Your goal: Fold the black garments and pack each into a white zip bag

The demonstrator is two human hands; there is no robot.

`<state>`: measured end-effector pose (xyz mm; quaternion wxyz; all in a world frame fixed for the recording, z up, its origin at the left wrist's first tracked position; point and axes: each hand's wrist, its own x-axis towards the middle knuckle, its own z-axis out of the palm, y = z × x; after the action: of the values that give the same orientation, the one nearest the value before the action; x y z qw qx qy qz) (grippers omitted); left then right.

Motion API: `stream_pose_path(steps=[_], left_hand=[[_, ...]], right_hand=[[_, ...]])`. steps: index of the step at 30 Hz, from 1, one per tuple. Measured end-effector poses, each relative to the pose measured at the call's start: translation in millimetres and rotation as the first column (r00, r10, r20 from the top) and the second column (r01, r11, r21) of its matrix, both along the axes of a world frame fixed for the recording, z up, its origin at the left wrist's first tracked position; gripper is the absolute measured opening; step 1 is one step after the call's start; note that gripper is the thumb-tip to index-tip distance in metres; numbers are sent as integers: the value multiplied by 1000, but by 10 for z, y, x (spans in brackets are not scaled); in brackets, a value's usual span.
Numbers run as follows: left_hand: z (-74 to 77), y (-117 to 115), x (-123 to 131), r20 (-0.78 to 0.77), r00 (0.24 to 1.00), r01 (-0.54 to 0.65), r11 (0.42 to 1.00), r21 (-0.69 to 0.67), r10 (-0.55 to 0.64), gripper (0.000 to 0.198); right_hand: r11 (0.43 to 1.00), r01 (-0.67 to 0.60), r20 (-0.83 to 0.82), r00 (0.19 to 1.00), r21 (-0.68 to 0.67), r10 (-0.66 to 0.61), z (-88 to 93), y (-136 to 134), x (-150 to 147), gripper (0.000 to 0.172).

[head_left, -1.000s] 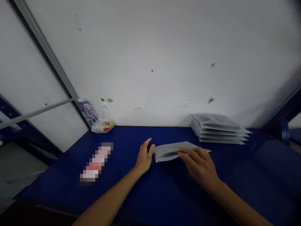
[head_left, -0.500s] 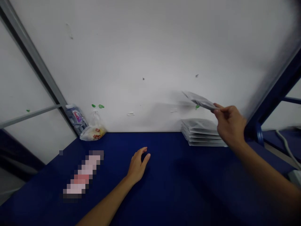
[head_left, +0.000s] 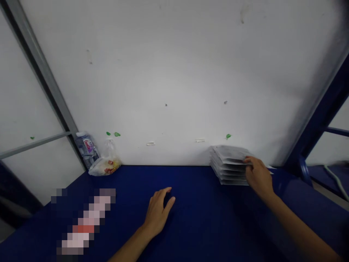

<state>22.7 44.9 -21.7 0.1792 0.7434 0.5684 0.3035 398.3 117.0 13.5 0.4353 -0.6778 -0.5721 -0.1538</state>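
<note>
Right hand [head_left: 258,176] is at the right end of the stack of grey pouches [head_left: 228,165]. The stack consists of several flat pouches, lying on the blue table [head_left: 201,222] against the white wall panel [head_left: 163,72], right of centre. The fingers [head_left: 249,160] curve over the stack's top layers in a narrow grip. A pale pouch corner [head_left: 269,169] projects beyond the hand to the right. The hand appears to be pinching the top pouch, but the view at that point is poor and the grip on it cannot be confirmed.

Left hand [head_left: 157,214] lies palm down on the table at front centre, well apart from the stack. Its grip is wide and loose, with the fingers lightly curved and nothing held.

Front left on the table lies a long pink-and-red object [head_left: 84,222], pixelated and not identifiable. At the far left, where the table meets the wall, stands a plastic water bottle [head_left: 86,148], with a plastic bag [head_left: 105,163] touching it on the right. Two green marks [head_left: 113,134] sit on the wall above the bag. A grey metal strip [head_left: 40,69] runs along the panel's left edge, and a blue steel upright [head_left: 319,116] stands at its right.
</note>
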Motion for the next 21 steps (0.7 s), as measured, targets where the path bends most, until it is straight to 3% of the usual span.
stream_pose_path(steps=[3,6,7,9,11,12,13,15,18,21], left_hand=[[-15,-10,20,-41,999,6,1000,21,-6,42],[-39,-46,68,-119,992,57,988,145,-40,43],[-37,-66,90,-158,985,98,976,195,-68,45],[-6,-108,141,-252,953,237,936,259,-171,56],[47,-137,193,-356,857,465,857,219,-374,65],[70,-141,218,-385,789,567,808,159,-478,66],[85,-136,242,-391,731,635,767,90,-559,64],[75,-100,278,-356,685,678,735,-10,-636,58],[-16,-14,299,-310,715,653,757,-24,-626,56],[-82,39,288,-307,718,657,754,2,-625,51]], right_hand=[[997,-7,5,1000,79,7,13,-103,-307,37],[952,-303,112,949,48,296,-102,-325,-866,31],[903,-427,164,888,-51,429,-175,-423,-1075,32],[737,-612,252,694,-285,674,-358,-618,-1460,42],[524,-727,289,437,-445,852,-553,-765,-1741,56],[476,-749,294,377,-462,879,-641,-807,-1835,58],[459,-753,290,360,-470,887,-717,-827,-1899,58],[467,-753,290,369,-465,883,-813,-812,-1953,51],[485,-746,352,350,-455,868,-820,-744,-1923,43],[525,-752,427,355,-398,832,-738,-719,-1873,47]])
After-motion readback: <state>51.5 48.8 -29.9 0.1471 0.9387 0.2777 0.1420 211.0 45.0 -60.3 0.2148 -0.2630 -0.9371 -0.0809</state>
